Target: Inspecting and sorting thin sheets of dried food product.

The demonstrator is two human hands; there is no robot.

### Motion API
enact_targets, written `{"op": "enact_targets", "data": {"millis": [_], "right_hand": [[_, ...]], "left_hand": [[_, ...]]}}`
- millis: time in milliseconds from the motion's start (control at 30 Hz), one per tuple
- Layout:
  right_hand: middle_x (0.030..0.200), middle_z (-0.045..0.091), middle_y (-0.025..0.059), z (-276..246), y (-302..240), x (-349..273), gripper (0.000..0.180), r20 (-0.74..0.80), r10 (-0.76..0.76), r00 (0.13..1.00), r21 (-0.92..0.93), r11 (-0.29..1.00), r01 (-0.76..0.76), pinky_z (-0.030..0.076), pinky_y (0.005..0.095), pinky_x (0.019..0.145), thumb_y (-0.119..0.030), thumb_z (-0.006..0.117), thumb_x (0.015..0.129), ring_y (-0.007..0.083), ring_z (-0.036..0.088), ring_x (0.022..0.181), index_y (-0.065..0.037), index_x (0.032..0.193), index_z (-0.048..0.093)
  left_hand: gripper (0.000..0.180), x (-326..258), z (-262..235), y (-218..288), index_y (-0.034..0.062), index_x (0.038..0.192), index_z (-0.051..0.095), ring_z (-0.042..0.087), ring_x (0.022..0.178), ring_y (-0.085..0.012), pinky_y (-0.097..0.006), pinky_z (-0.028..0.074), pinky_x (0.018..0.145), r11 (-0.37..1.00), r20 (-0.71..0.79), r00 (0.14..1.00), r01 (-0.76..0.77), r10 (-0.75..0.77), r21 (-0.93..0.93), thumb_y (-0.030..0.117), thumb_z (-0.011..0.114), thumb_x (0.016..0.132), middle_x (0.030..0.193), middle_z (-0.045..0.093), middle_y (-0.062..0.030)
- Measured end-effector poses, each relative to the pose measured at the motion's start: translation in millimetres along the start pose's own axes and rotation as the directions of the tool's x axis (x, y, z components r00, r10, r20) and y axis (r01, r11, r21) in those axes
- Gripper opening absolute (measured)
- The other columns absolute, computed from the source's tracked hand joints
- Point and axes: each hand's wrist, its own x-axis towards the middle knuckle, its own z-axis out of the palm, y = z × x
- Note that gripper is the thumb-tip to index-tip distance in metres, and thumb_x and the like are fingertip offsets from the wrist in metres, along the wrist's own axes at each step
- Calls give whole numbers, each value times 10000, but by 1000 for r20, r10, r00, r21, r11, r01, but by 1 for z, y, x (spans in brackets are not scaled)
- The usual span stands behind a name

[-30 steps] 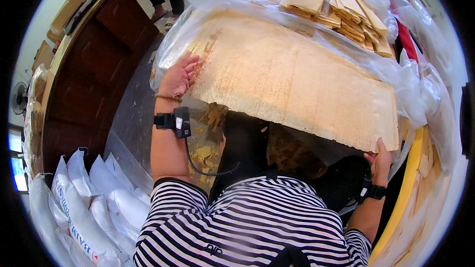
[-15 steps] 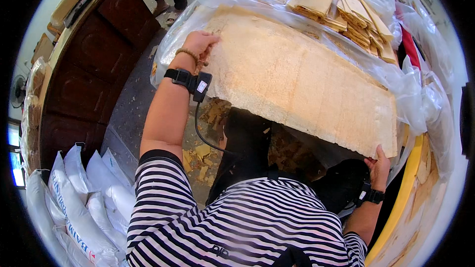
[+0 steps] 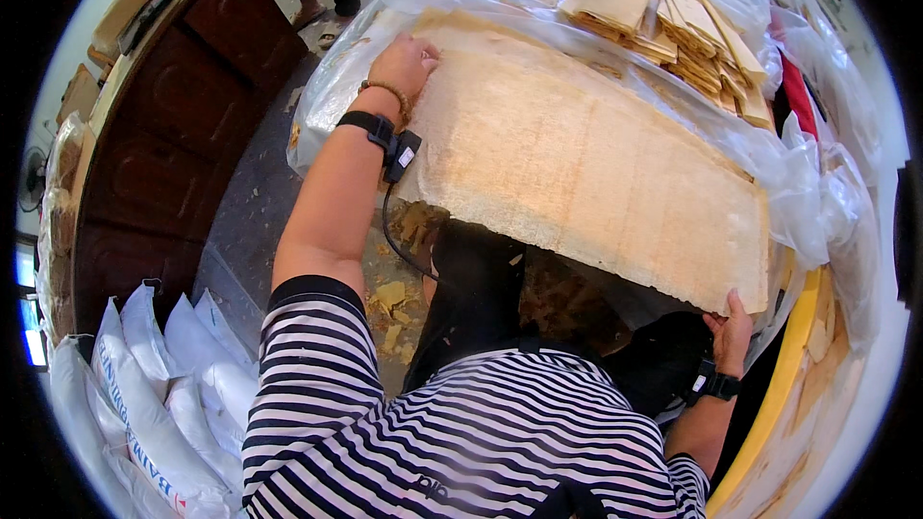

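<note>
A large pale tan sheet (image 3: 586,154), thin and grainy like dried pressed material, lies over clear plastic film (image 3: 356,86) in front of me. My left hand (image 3: 402,62) reaches far out and grips the sheet's far left corner. My right hand (image 3: 733,329) holds its near right corner from below, thumb against the edge. Both wrists wear black bands with small devices, and a cable runs from the left one.
Stacks of folded tan sheets (image 3: 673,24) lie beyond the big sheet. A dark wooden cabinet (image 3: 183,135) stands at left. White sacks (image 3: 154,394) are piled at lower left. Scraps litter the floor (image 3: 394,298). Another person's feet (image 3: 312,10) show at the top. A yellow rim (image 3: 779,394) curves at right.
My left arm has stretched forward, moving the hand from the sheet's near left edge to its far left corner. The right hand has stayed at the near right corner.
</note>
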Motion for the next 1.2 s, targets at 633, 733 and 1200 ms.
{"op": "enact_targets", "data": {"millis": [633, 733, 1200], "right_hand": [[1104, 670, 105, 8, -2, -3, 491, -14, 16, 1000, 44, 999, -15, 554, 392, 748, -371, 658, 930, 264, 668, 860, -60, 1292, 544], [1131, 662, 106, 5, 3, 3, 492, -25, 6, 1000, 48, 999, -5, 553, 407, 755, -368, 660, 929, 273, 665, 869, -64, 1297, 539], [1089, 665, 96, 1, 7, 12, 477, -34, -10, 999, 63, 998, 12, 561, 359, 684, -371, 660, 934, 249, 667, 861, -52, 1271, 551]], "left_hand": [[99, -85, -52, -53, 64, 899, 745, 653, 948, -287, -359, 528, 868, 987, -323, 933, -149, 160, 59, 104, 667, 852, 944, 722, -100], [96, -118, -38, -18, 83, 894, 750, 645, 951, -293, -363, 526, 857, 894, -287, 919, -350, 270, -281, 66, 692, 819, 937, 715, -91], [249, -143, -57, -9, 101, 1003, 707, 610, 1006, -307, -374, 517, 866, 929, -98, 930, -363, 355, -71, 19, 694, 769, 1048, 657, -88]]}}
